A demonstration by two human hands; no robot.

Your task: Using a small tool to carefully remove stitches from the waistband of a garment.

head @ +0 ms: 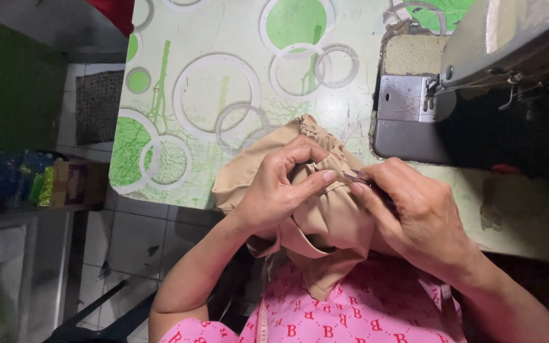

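Observation:
A tan, gathered piece of fabric (325, 219) hangs over the table's near edge and into my lap. My left hand (281, 190) pinches a fold of this fabric between thumb and fingers. My right hand (414, 216) meets it from the right, its thumb and forefinger closed on a small thin dark tool (356, 176) whose tip touches the fabric at the pinched fold. Both hands sit close together just in front of the sewing machine.
A sewing machine (478, 76) stands at the right on a table with a green-and-white circle-pattern cover (223, 76). To the left, below the table, are a tiled floor, a woven mat (98, 105) and a shelf with packets (39, 181).

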